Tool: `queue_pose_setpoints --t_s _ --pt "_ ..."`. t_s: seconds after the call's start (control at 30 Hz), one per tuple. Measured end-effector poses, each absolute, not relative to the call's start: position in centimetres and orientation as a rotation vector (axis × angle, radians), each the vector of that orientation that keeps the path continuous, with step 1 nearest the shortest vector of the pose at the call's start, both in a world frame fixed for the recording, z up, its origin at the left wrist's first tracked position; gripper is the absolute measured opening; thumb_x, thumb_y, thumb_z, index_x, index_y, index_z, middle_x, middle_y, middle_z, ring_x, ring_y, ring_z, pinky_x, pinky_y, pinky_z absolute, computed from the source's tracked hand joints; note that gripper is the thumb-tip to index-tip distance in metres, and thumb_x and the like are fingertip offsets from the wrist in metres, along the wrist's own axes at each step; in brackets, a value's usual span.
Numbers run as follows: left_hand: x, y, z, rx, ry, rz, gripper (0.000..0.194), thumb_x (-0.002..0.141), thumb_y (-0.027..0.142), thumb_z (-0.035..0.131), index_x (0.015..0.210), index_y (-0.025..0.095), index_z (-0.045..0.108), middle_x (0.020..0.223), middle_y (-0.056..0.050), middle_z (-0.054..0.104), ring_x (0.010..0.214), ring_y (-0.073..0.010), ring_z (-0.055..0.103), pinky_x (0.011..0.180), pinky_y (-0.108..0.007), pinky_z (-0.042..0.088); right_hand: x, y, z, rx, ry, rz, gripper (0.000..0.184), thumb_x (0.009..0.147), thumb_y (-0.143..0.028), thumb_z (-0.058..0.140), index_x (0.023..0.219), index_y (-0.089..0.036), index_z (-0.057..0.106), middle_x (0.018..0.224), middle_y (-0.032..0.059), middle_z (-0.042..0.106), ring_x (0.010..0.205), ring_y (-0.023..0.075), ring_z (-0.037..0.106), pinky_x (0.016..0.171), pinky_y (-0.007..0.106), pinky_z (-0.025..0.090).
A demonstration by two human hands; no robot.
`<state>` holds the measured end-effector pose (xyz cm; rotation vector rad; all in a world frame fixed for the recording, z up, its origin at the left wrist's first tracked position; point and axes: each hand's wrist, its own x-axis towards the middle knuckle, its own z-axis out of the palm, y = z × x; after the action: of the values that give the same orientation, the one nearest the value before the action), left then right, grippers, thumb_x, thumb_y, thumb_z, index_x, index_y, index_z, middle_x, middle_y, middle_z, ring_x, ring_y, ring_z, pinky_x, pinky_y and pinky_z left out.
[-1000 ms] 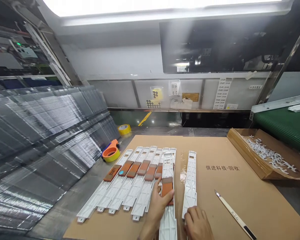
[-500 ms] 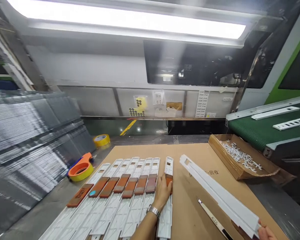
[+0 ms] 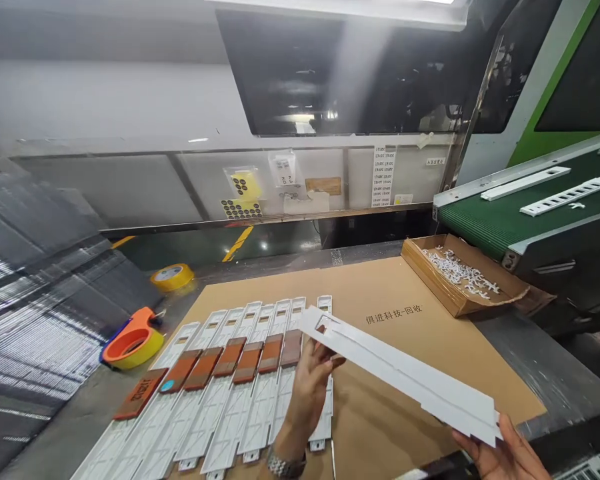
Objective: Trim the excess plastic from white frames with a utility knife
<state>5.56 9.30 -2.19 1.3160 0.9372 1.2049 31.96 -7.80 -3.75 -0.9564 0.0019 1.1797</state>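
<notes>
My right hand [image 3: 500, 450] grips the near end of a long white plastic strip [image 3: 405, 377] and holds it lifted, slanting up-left over the cardboard sheet [image 3: 380, 293]. My left hand [image 3: 310, 387] reaches to the strip's far end, its fingers touching it near a small brown pad. Below lies a row of several white strips [image 3: 240, 400] side by side, each bearing a brown rectangular pad [image 3: 247, 360].
An orange tape dispenser [image 3: 130, 340] and a yellow tape roll [image 3: 171, 275] sit left of the cardboard. A cardboard box of small white scraps [image 3: 460, 273] stands at the right, beside a green conveyor [image 3: 520, 213] carrying white strips. Stacked clear sheets [image 3: 35, 300] fill the left.
My right hand lifted the loose white strip off the cardboard and swung it over the row. My left hand left the last laid strip and rose to the lifted strip's end. The view turned right.
</notes>
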Motion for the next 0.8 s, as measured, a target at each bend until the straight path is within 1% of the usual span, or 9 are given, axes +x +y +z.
queue_pose_setpoints --t_s 0.1,0.17,0.23,0.33,0.4,0.47,0.53,0.7,0.8 --pt "5.2 6.8 0.1 0.767 0.676 1.333 0.052 0.078 0.03 0.058 0.129 0.027 0.047 0.126 -0.007 0.059 0.102 -0.0183 0.059 0.085 -0.032 0.052 30.9 -8.0 -2.1 -0.934 -0.002 1.209 0.035 0.07 -0.04 0.077 0.101 -0.025 0.068 0.11 0.0067 0.071 0.092 0.0294 0.068 0.072 0.048 0.061" --pt "4.8 5.6 0.9 0.567 0.675 1.38 0.05 0.073 0.028 0.068 0.122 0.027 0.055 0.127 -0.006 0.059 0.104 -0.0174 0.06 0.084 -0.027 0.052 30.3 -7.9 -1.1 -0.931 -0.003 1.242 0.037 0.067 -0.039 0.08 0.098 -0.024 0.069 0.105 0.0067 0.072 0.087 0.0281 0.069 0.068 0.044 0.062" --pt "4.4 4.8 1.3 0.499 0.738 1.412 0.052 0.069 0.027 0.074 0.119 0.027 0.058 0.124 -0.006 0.062 0.102 -0.0178 0.061 0.081 -0.025 0.054 29.8 -7.7 -0.2 -0.925 0.054 1.265 0.039 0.059 -0.038 0.085 0.092 -0.023 0.07 0.095 0.0049 0.075 0.079 0.0265 0.07 0.061 0.041 0.063" --pt "4.1 3.7 1.4 0.465 0.858 1.46 0.058 0.06 0.03 0.082 0.113 0.025 0.061 0.108 -0.005 0.07 0.085 -0.0166 0.067 0.069 -0.024 0.057 29.3 -7.1 0.6 -0.917 0.204 1.261 0.046 0.046 -0.028 0.091 0.086 -0.022 0.07 0.084 0.0004 0.076 0.064 0.0212 0.07 0.048 0.032 0.061" --pt "4.1 2.9 1.4 0.454 0.952 1.486 0.059 0.053 0.031 0.085 0.107 0.022 0.063 0.094 -0.004 0.073 0.072 -0.0155 0.067 0.059 -0.022 0.057 29.3 -6.8 0.5 -0.917 0.249 1.25 0.048 0.043 -0.019 0.091 0.086 -0.022 0.069 0.079 -0.0026 0.075 0.057 0.0166 0.068 0.045 0.026 0.06" --pt "4.1 2.1 1.4 0.468 1.042 1.482 0.059 0.051 0.033 0.086 0.103 0.019 0.063 0.085 -0.003 0.073 0.063 -0.0143 0.065 0.054 -0.022 0.057 29.5 -6.4 0.0 -0.929 0.258 1.23 0.048 0.043 -0.013 0.09 0.084 -0.022 0.068 0.075 -0.0051 0.074 0.053 0.0137 0.066 0.044 0.022 0.058" --pt "4.2 1.3 1.1 0.521 1.11 1.458 0.055 0.055 0.04 0.084 0.1 0.016 0.064 0.082 -0.004 0.072 0.06 -0.0144 0.065 0.054 -0.023 0.057 29.9 -6.2 -0.7 -0.958 0.273 1.193 0.044 0.046 -0.014 0.088 0.084 -0.023 0.067 0.073 -0.0068 0.073 0.05 0.0128 0.065 0.041 0.019 0.056" --pt "4.2 0.0 0.4 0.615 1.235 1.44 0.048 0.061 0.055 0.075 0.081 0.012 0.068 0.081 -0.008 0.073 0.064 -0.0204 0.067 0.059 -0.03 0.059 31.3 -6.2 -2.4 -1.058 0.287 1.209 0.026 0.063 -0.021 0.079 0.084 -0.022 0.063 0.068 -0.0062 0.071 0.048 0.0116 0.063 0.035 0.014 0.052" --pt "4.5 -0.5 0.5 0.639 1.242 1.465 0.05 0.063 0.06 0.071 0.08 0.013 0.069 0.077 -0.008 0.073 0.065 -0.0226 0.068 0.058 -0.033 0.059 31.7 -6.3 -2.8 -1.084 0.292 1.242 0.02 0.068 -0.021 0.073 0.084 -0.022 0.061 0.063 -0.006 0.068 0.042 0.0107 0.059 0.032 0.014 0.049"
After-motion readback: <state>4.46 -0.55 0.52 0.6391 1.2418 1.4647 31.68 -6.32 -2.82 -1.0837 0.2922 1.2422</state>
